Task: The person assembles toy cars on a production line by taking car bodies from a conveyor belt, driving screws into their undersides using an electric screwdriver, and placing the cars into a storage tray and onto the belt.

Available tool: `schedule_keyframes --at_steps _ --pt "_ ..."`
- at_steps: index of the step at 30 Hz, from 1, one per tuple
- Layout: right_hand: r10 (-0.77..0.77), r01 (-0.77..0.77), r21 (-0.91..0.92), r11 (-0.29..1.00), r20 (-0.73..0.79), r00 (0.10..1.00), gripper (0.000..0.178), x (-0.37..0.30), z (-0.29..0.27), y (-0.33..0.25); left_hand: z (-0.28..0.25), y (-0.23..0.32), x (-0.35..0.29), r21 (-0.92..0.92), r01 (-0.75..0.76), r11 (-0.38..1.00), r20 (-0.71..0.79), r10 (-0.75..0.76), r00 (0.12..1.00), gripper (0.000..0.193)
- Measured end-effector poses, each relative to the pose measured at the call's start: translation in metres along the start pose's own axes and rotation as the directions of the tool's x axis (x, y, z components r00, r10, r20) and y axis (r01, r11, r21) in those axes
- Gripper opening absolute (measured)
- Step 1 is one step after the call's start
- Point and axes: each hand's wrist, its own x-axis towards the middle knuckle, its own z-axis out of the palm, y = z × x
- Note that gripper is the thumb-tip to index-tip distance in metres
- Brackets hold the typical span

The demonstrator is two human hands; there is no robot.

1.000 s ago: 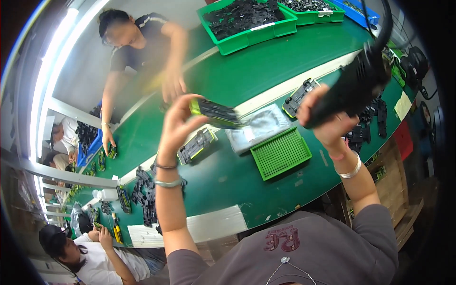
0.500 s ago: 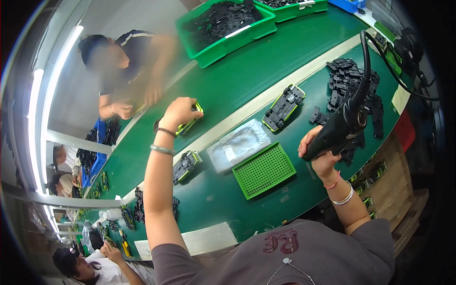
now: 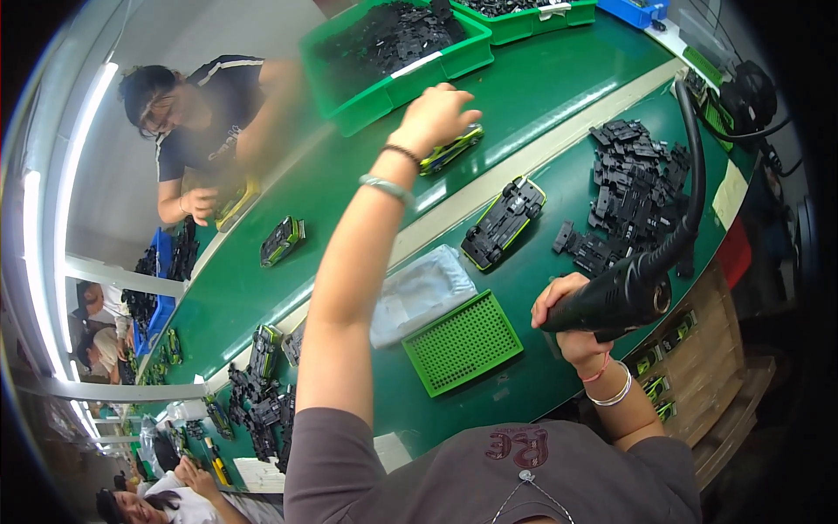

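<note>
"The left hand point(image 3: 442, 115) has moved right since the earlier frame, above a green car point(image 3: 454, 150) on the far surface point(image 3: 349, 218)."
"Gripping?"
"Can't tell; the fingers are bent."
"Around it?"
"From left: another car point(image 3: 282, 241), a white tray point(image 3: 426, 288) partly behind the left forearm point(image 3: 349, 271), green perforated basket point(image 3: 463, 343), upturned car point(image 3: 504, 223); then the right hand point(image 3: 580, 345), wrapped around a black power tool point(image 3: 611, 303), black parts point(image 3: 633, 179) beyond."
</note>
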Motion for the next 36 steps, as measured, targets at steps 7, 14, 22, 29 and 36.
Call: schedule_keyframes --at_steps 7,14,22,29,36 --pt "-0.028 0.028 -0.001 1.0 -0.011 1.0 0.098 0.0 0.003 0.006 0.029 0.012 -0.007 -0.132 0.186 0.974 0.179 -0.162 0.971 0.048" --pt "-0.05 0.051 -0.062 0.997 0.016 0.999 0.096 0.007 0.002 0.007 -0.074 -0.061 -0.175 0.211 0.221 0.952 0.246 -0.271 0.931 0.042" --pt "-0.105 0.104 -0.029 0.994 -0.033 0.994 0.094 -0.003 -0.001 0.016 -0.183 -0.041 -0.321 -0.298 0.516 0.803 -0.026 -0.547 0.837 0.051" --pt "-0.11 0.109 0.008 0.994 0.008 0.994 0.093 -0.001 -0.004 0.011 -0.199 -0.013 -0.368 -0.398 0.555 0.73 -0.045 -0.62 0.783 0.045" --pt "-0.114 0.115 -0.023 0.993 0.057 0.992 0.097 0.016 -0.019 0.024 -0.203 0.055 -0.48 -0.357 0.658 0.663 -0.216 -0.744 0.633 0.042"
